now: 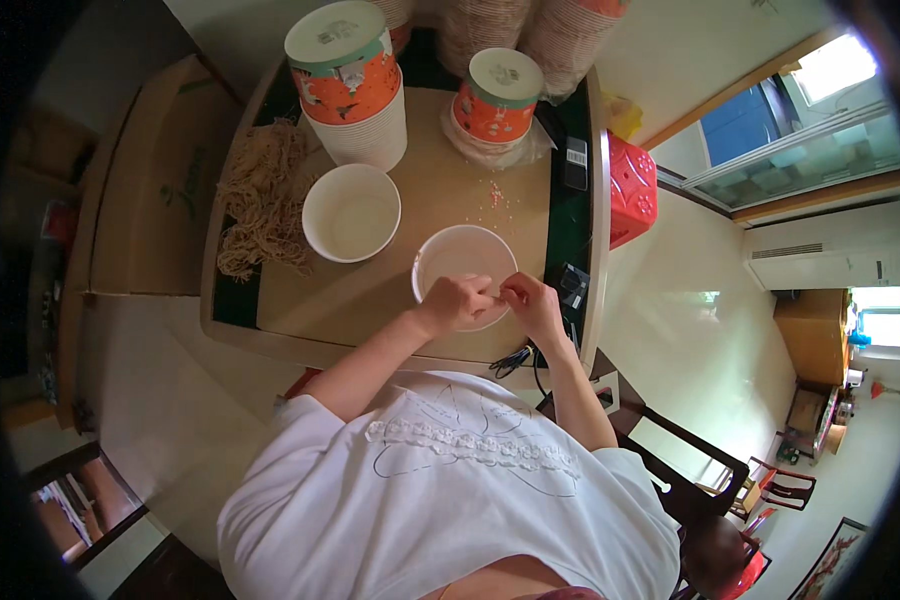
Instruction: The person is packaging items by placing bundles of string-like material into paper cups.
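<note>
Both hands meet over the near white paper bowl (464, 268), which stands at the front edge of the table (410, 310), just before the person's chest. The left hand (457, 303) is curled over the bowl's near rim, fingers folded in; the right hand (532, 303) sits at the rim's right side, thumb and forefinger pressed together on something small and pale (too small to name; it may be a little sachet or its corner). The fingertips of the two hands nearly touch, so the work in hand looks like tearing or opening that small piece above the bowl.

Left of this bowl and a little farther back stands a second, empty white bowl (351, 212). Farther left of that lies a heap of dried noodles (262, 197). Behind the near bowl are two orange lidded tubs (496, 95), the left-hand one atop a stack of white bowls, and a scatter of pink crumbs (498, 194).

The next move, I judge, calls for a steady pull between the pinching fingers while staying above the bowl, so whatever comes loose falls inside.
</note>
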The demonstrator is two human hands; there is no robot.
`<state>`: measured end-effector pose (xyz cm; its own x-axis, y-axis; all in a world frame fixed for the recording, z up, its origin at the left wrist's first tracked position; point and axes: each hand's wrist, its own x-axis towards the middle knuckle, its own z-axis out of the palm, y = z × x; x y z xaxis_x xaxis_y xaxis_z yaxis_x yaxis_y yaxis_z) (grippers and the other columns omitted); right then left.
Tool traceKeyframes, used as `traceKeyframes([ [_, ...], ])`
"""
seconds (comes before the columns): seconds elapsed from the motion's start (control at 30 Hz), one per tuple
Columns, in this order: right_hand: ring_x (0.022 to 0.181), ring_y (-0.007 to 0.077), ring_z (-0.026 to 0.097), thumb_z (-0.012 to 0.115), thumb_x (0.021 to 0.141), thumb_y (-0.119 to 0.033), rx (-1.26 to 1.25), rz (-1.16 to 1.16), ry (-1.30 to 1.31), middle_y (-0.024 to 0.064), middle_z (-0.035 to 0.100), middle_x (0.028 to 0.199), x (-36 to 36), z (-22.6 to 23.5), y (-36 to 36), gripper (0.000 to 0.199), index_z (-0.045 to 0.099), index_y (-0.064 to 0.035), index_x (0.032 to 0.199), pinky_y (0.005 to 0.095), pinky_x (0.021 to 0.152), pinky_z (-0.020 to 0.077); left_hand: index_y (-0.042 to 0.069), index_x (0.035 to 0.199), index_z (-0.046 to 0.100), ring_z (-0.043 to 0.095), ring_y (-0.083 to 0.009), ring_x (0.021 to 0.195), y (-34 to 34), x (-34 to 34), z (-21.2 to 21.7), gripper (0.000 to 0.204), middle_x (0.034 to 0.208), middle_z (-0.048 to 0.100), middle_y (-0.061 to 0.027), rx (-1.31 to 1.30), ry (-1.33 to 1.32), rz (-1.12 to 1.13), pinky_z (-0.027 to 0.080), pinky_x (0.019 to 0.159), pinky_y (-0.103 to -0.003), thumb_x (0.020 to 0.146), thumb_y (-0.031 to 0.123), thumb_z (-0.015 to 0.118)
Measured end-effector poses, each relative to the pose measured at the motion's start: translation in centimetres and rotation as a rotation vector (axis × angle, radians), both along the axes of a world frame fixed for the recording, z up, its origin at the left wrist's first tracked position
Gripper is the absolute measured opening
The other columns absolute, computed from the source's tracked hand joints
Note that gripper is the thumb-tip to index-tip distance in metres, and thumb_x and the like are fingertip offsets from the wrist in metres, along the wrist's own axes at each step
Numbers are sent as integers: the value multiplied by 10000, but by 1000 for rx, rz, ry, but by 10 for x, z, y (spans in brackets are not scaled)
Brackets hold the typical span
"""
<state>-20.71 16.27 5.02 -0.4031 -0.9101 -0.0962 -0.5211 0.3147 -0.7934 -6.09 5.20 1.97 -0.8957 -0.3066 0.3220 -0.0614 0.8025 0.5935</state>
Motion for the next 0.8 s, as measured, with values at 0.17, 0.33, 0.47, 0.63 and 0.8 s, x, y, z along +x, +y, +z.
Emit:
traceKeyframes([
  [0.17,634,224,622,620,802,-54,-95,-82,-94,140,633,738,-1,-12,-1,78,615,-15,870,296,588,488,161,793,632,572,-175,664,3,-13,1,53,713,511,-18,-295,42,-2,493,506,-314,787,200,596],
  [0.33,632,207,587,628,802,-48,-179,-80,-11,120,577,772,-3,-17,-3,59,626,-14,851,287,569,471,134,751,607,586,-174,674,0,-23,-6,75,730,527,-23,-314,31,-10,495,507,-316,784,201,609],
  [0.47,639,188,559,641,798,-52,-205,-143,-9,94,536,765,-4,-18,-4,49,635,-17,832,269,579,454,72,744,611,592,-206,665,1,-25,-10,112,763,552,-41,23,41,47,475,518,-339,758,170,664],
  [0.63,661,164,544,661,788,-47,-180,-195,-73,84,532,768,-5,-34,6,70,647,-18,851,251,609,441,26,777,625,565,-161,596,3,-33,-16,125,682,551,-28,605,77,145,451,520,-309,796,145,658],
  [0.8,664,148,534,664,795,-37,-243,-314,-174,72,532,777,11,-40,9,83,659,-23,877,245,603,437,31,800,629,501,-72,546,-7,-36,-26,134,605,488,33,1399,-190,178,391,453,-228,859,149,609],
])
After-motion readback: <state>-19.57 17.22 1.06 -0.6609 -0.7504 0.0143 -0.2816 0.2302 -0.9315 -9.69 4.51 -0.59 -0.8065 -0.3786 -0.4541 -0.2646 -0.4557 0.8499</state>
